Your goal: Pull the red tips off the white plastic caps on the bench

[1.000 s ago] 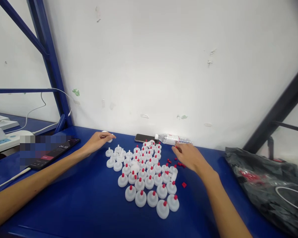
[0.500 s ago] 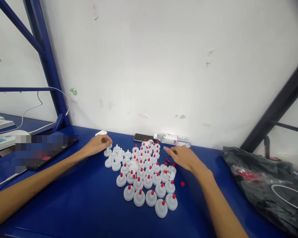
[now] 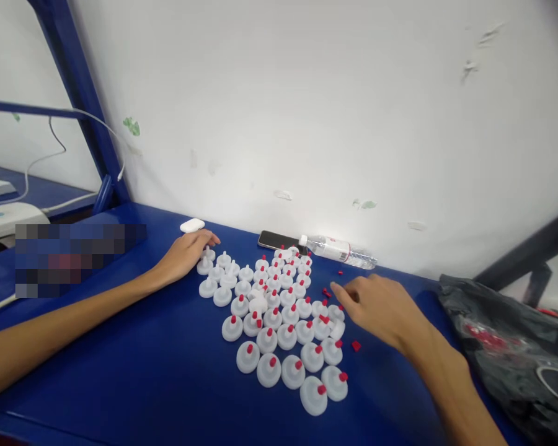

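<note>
My left hand (image 3: 189, 255) lies at the far left edge of a group of white plastic nozzle caps (image 3: 232, 329), its fingers stretched out above a cap without a red tip (image 3: 208, 254). Whether its fingertips touch that cap is hard to see. Over the table to the right of the group is my right hand (image 3: 381, 303), thumb reaching left, apart from the bent fingers, with nothing visible in its grasp. Near that thumb lie small red tips (image 3: 326, 292) and another red piece (image 3: 356, 346). Most caps wear red tips; several at the left are bare.
Behind the caps, a phone (image 3: 279, 240) and a clear plastic bottle (image 3: 337, 249) lie along the wall. A white rounded case (image 3: 192, 225) sits beyond my left hand. At right is a black plastic bag (image 3: 493, 347); a blue frame post (image 3: 81, 105) rises at left.
My left hand's fingers have gone from pinched at a cap to stretched out. My right hand's fingers are more bent. The whole view has shifted and tilted; the caps keep their arrangement.
</note>
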`<state>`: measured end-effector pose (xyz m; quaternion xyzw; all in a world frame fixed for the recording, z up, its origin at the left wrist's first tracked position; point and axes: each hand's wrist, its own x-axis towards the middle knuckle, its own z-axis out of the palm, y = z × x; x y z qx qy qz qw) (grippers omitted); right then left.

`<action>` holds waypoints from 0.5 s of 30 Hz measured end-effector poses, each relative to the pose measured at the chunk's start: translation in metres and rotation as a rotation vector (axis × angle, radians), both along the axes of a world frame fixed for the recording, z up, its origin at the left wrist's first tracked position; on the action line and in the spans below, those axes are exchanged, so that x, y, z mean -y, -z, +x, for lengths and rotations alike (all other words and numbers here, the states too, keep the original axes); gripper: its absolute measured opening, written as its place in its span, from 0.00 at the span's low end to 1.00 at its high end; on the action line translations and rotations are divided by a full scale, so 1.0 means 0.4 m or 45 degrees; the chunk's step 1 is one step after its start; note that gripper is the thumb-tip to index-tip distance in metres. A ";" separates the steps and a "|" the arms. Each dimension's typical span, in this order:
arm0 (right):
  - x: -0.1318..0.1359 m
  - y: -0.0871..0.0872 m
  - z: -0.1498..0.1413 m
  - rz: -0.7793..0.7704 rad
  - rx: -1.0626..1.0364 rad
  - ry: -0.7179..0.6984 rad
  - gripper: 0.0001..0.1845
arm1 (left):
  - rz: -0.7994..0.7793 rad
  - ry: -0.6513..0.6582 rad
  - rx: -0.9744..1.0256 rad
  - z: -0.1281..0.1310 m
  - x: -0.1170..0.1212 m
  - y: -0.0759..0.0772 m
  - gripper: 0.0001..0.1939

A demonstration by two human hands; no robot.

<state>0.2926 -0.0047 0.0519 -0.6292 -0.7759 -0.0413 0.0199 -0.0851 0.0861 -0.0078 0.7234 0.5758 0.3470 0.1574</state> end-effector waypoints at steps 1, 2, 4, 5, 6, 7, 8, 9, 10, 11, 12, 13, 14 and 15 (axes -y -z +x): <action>0.001 0.009 0.001 -0.040 0.001 -0.020 0.30 | 0.020 0.001 0.023 0.002 0.004 -0.004 0.17; 0.001 0.019 0.003 -0.079 -0.002 -0.042 0.29 | 0.047 -0.002 0.042 0.004 0.009 -0.011 0.17; 0.002 0.032 0.012 -0.136 -0.019 -0.080 0.27 | 0.113 -0.010 0.061 0.007 0.020 -0.034 0.17; 0.002 0.034 0.017 -0.148 -0.036 -0.091 0.26 | 0.153 -0.010 0.064 0.008 0.025 -0.049 0.17; 0.002 0.030 0.023 -0.148 -0.059 -0.096 0.25 | 0.193 -0.005 0.063 0.008 0.030 -0.065 0.17; 0.002 0.023 0.028 -0.143 -0.093 -0.099 0.25 | 0.237 -0.012 0.060 0.008 0.034 -0.082 0.17; 0.001 0.011 0.032 -0.135 -0.138 -0.102 0.26 | 0.282 -0.020 0.053 0.007 0.038 -0.099 0.16; 0.000 -0.003 0.033 -0.127 -0.194 -0.109 0.26 | 0.329 -0.030 0.042 0.006 0.042 -0.115 0.16; -0.002 -0.018 0.032 -0.115 -0.259 -0.118 0.27 | 0.380 -0.038 0.028 0.007 0.048 -0.129 0.16; -0.006 -0.033 0.027 -0.100 -0.332 -0.133 0.27 | 0.431 -0.036 0.009 0.009 0.056 -0.142 0.16; -0.011 -0.045 0.017 -0.084 -0.407 -0.153 0.27 | 0.486 -0.019 -0.012 0.015 0.067 -0.153 0.15; -0.017 -0.055 0.002 -0.069 -0.481 -0.180 0.27 | 0.534 0.007 -0.036 0.023 0.081 -0.160 0.14; -0.022 -0.062 -0.019 -0.058 -0.549 -0.212 0.27 | 0.574 0.049 -0.052 0.036 0.097 -0.164 0.13; -0.028 -0.066 -0.045 -0.053 -0.610 -0.251 0.27 | 0.597 0.099 -0.066 0.052 0.115 -0.165 0.13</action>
